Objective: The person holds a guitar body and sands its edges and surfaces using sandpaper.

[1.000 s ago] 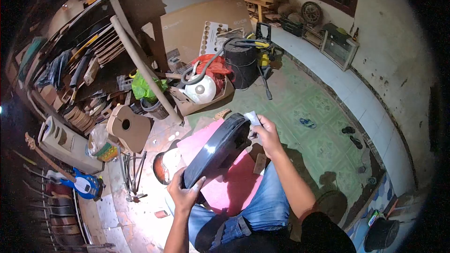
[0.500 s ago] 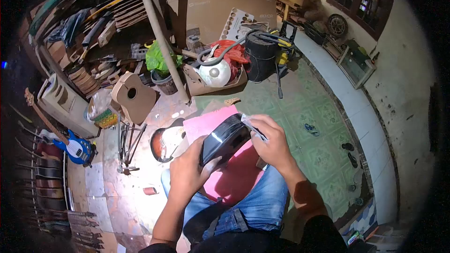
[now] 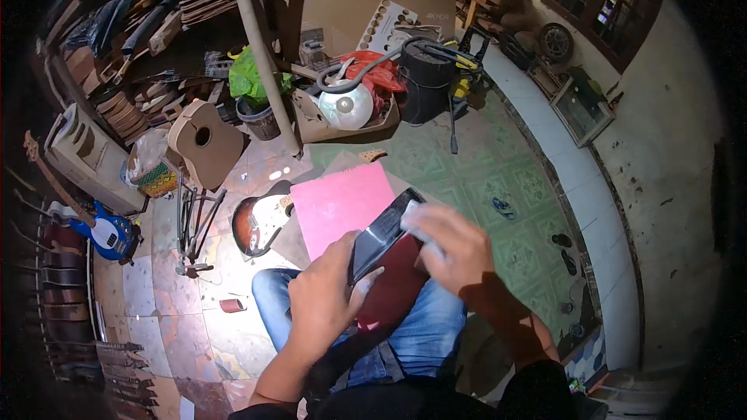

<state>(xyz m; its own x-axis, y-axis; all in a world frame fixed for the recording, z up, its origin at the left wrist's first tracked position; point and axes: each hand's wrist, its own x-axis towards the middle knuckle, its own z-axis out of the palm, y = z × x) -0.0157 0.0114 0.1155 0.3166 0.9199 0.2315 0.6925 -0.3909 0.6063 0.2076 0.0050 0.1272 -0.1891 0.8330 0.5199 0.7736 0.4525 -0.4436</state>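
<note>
- Your left hand [image 3: 323, 284] grips the near end of the black piece [image 3: 381, 237], fingers wrapped round it.
- You hold that piece tilted above your lap, by the pink board's [image 3: 338, 206] right edge.
- Your right hand [image 3: 451, 245] pinches a white sheet [image 3: 408, 216] against the far end.
- That hand blurs more than half a second ago, suggesting rubbing is under way.

From your head, the one camera faces forward and down: hands [image 3: 325, 286] near, floor [image 3: 498, 167] beyond, window [image 3: 601, 1] far off.
</note>
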